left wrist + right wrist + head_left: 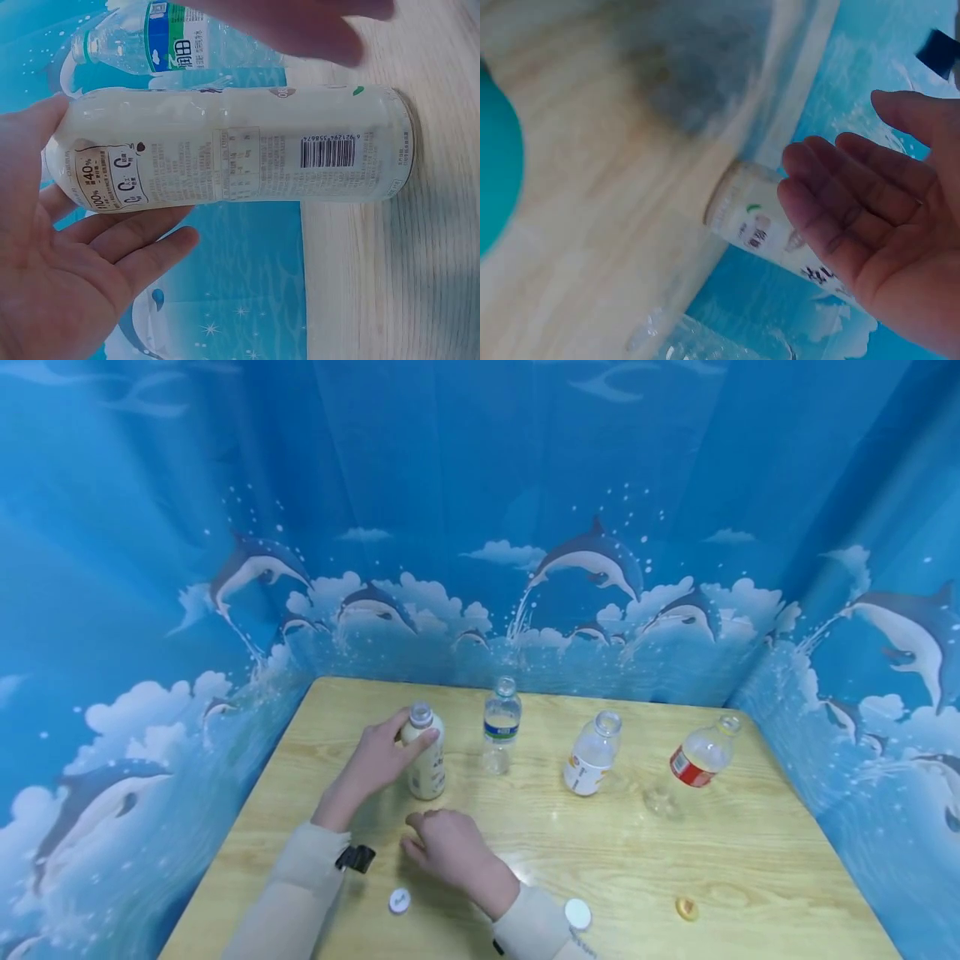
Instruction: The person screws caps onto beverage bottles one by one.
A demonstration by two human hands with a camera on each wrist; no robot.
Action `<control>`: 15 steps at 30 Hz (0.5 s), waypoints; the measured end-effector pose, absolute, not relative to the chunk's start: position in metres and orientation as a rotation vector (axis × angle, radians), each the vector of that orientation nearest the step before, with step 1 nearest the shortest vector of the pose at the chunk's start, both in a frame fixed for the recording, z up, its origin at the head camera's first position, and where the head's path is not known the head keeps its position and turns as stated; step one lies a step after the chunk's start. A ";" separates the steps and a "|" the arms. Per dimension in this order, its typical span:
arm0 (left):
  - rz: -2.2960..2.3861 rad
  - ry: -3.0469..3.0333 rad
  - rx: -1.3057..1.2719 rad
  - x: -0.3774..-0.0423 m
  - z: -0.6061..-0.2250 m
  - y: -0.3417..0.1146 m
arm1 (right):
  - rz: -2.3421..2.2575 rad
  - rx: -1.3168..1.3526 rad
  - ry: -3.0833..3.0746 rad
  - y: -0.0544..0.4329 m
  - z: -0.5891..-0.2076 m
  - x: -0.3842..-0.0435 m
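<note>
My left hand [386, 756] grips a cream-coloured bottle [429, 768] round its upper part, thumb on one side and fingers on the other. The bottle stands upright on the table, its neck showing above the hand. Printed text and a barcode cover the side of this bottle [300, 150] in the left wrist view. My right hand [453, 852] hovers in front of the bottle with relaxed fingers and nothing in them. Between the forearms, a small white cap [400, 901] lies on the table. In the right wrist view, the right hand [877, 217] partly hides the bottle.
Right of the cream bottle stand a clear bottle with a blue-green label [501, 728], one with a white label [587, 772], and one with a red label [693, 768]. A white cap [577, 914] and an orange-yellow cap [687, 908] lie on the wooden table [772, 860].
</note>
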State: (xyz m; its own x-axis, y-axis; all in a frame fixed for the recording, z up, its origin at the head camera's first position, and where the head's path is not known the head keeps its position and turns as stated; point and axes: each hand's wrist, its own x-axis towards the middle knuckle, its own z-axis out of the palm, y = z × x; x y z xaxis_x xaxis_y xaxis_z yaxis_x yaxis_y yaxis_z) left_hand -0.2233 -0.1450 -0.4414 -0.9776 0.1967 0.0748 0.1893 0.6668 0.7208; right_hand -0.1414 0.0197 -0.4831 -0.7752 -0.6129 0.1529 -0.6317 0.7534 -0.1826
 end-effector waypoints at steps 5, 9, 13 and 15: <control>1.213 2.859 0.307 -0.213 -0.439 -0.144 | 0.292 1.073 -2.893 0.014 -0.498 -0.136; 1.240 2.844 0.301 -0.207 -0.439 -0.143 | 0.289 1.091 -2.924 0.011 -0.506 -0.133; 1.261 2.840 0.299 -0.202 -0.439 -0.141 | 0.262 1.110 -2.911 0.009 -0.512 -0.130; 1.264 2.838 0.297 -0.200 -0.439 -0.141 | 0.252 1.117 -2.899 0.008 -0.515 -0.128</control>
State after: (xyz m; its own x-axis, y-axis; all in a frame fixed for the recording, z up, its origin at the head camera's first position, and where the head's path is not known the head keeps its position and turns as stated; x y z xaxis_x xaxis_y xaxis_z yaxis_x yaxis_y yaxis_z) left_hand -0.2001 -0.1411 -0.4390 -0.9816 0.1818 0.0582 0.1649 0.6539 0.7384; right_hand -0.1281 0.0084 -0.5146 -0.7429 -0.6645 0.0806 -0.6685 0.7302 -0.1413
